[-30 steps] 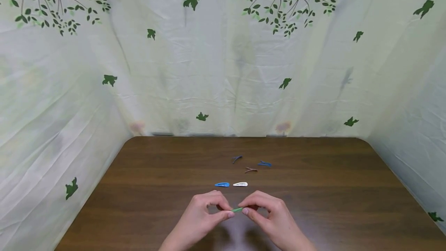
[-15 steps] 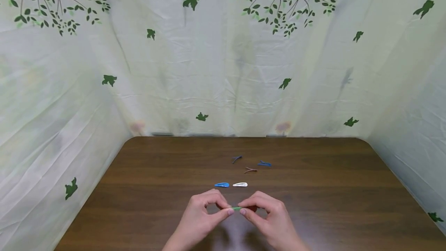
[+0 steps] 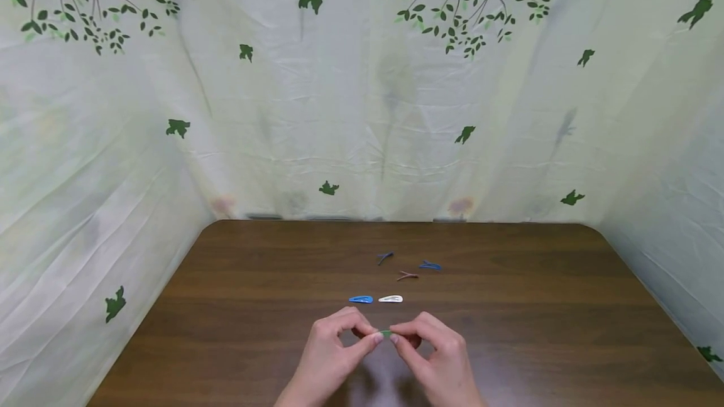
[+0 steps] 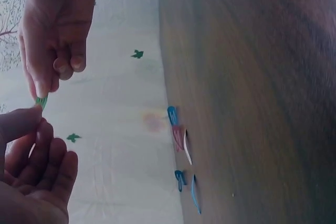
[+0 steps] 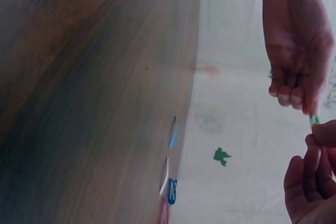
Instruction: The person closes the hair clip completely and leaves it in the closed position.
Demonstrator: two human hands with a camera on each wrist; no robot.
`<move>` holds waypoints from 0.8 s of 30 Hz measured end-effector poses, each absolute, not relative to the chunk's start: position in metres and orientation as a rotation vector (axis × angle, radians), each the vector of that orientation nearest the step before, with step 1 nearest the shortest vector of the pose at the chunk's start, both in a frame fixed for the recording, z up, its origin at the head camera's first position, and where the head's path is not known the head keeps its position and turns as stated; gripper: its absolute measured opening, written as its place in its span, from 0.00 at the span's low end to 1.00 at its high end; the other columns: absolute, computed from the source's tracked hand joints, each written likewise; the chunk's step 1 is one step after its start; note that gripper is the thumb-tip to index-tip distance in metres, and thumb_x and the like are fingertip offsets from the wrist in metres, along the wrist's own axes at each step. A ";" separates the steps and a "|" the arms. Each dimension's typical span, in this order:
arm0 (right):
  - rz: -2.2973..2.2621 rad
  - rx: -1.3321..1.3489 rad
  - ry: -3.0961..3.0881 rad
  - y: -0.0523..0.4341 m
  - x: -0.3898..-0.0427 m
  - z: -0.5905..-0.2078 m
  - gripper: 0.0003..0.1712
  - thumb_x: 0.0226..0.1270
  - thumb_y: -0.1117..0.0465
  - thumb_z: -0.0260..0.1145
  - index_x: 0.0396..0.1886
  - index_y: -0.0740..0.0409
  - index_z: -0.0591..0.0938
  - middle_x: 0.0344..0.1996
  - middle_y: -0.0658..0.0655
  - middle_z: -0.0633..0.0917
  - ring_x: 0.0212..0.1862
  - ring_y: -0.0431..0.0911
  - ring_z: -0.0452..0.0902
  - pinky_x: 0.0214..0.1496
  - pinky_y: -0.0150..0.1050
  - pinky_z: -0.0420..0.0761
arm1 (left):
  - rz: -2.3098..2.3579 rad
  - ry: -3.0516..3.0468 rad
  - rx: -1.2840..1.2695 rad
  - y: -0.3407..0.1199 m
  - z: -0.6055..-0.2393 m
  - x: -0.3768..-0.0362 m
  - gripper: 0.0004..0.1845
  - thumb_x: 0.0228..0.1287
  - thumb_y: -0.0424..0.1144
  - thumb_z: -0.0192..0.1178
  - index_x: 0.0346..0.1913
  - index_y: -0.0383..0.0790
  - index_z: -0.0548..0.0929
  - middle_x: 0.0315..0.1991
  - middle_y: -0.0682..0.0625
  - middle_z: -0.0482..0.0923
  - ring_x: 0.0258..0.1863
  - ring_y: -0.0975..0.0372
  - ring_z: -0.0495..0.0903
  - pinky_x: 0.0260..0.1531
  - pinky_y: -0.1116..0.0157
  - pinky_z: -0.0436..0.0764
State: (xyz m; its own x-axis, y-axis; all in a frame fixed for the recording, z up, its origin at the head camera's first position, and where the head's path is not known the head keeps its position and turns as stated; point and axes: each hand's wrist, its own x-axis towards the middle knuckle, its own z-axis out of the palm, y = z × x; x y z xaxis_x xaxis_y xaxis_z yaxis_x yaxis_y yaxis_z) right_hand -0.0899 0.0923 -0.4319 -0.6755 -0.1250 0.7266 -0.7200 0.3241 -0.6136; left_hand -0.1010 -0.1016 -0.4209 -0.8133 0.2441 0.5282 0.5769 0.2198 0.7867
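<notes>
Left hand: the left hand (image 3: 330,357) is pinching the left end of the green clip (image 3: 386,333) between thumb and forefinger, the other fingers curling loosely behind (the left wrist view shows this hand at its lower left (image 4: 31,177)).
Green clip: it is sitting in the air just above the table (image 3: 226,331), bridging the two sets of fingertips; only a short green sliver is showing between them, so whether it is snapped open or closed I cannot tell (in the right wrist view it is a small green tab (image 5: 314,119)).
Right hand: the right hand (image 3: 438,357) is pinching the clip's right end with thumb and forefinger, the remaining fingers tucking under.
Progress: the work is looking to be at a middle point, as I judge it, with one clip being handled and five more lying apart from the fingers.
Nearest clips: a light blue clip (image 3: 360,299) and a white clip (image 3: 390,298) are lying flat side by side just beyond the fingertips (both look closed and neatly lined up).
Farther clips: a dark blue clip (image 3: 384,257), a brown clip (image 3: 406,276) and another blue clip (image 3: 429,265) are lying scattered farther beyond the fingers, appearing sprung open, so these seem to be what is left.
</notes>
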 end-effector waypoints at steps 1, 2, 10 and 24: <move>1.363 0.749 -2.020 0.093 -0.090 -0.432 0.16 0.53 0.72 0.76 0.39 0.50 0.88 0.27 0.42 0.80 0.30 0.35 0.75 0.31 0.24 0.74 | -1.638 -2.213 -0.774 -0.102 -0.420 -0.101 0.08 0.57 0.33 0.72 0.31 0.52 0.86 0.31 0.61 0.82 0.34 0.65 0.81 0.37 0.66 0.78; 1.367 0.761 -2.009 0.093 -0.091 -0.432 0.16 0.53 0.73 0.76 0.39 0.50 0.88 0.27 0.42 0.81 0.30 0.35 0.75 0.31 0.25 0.74 | -1.661 -2.223 -0.777 -0.103 -0.420 -0.102 0.07 0.58 0.33 0.71 0.32 0.52 0.86 0.31 0.60 0.82 0.34 0.64 0.81 0.38 0.66 0.78; 1.451 0.890 -1.850 0.093 -0.093 -0.419 0.19 0.46 0.81 0.74 0.38 0.61 0.88 0.31 0.53 0.82 0.29 0.41 0.78 0.32 0.27 0.78 | -1.730 -2.336 -0.824 -0.109 -0.412 -0.104 0.05 0.64 0.36 0.66 0.37 0.51 0.86 0.34 0.61 0.82 0.35 0.64 0.80 0.40 0.66 0.79; 1.560 0.835 -2.038 0.101 -0.095 -0.428 0.18 0.54 0.74 0.73 0.45 0.57 0.87 0.36 0.52 0.85 0.34 0.41 0.79 0.32 0.29 0.78 | -1.704 -2.368 -0.773 -0.112 -0.413 -0.106 0.02 0.63 0.40 0.67 0.37 0.52 0.86 0.33 0.61 0.82 0.35 0.64 0.79 0.38 0.67 0.78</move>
State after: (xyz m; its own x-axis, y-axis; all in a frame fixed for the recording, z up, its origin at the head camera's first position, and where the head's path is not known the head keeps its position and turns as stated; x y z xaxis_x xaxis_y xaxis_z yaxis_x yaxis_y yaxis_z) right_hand -0.0954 0.1006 -0.4280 -0.7215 -0.1969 0.6638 -0.6922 0.1817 -0.6985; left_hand -0.1060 -0.1120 -0.4135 -0.8618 0.3308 0.3845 0.4697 0.2345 0.8511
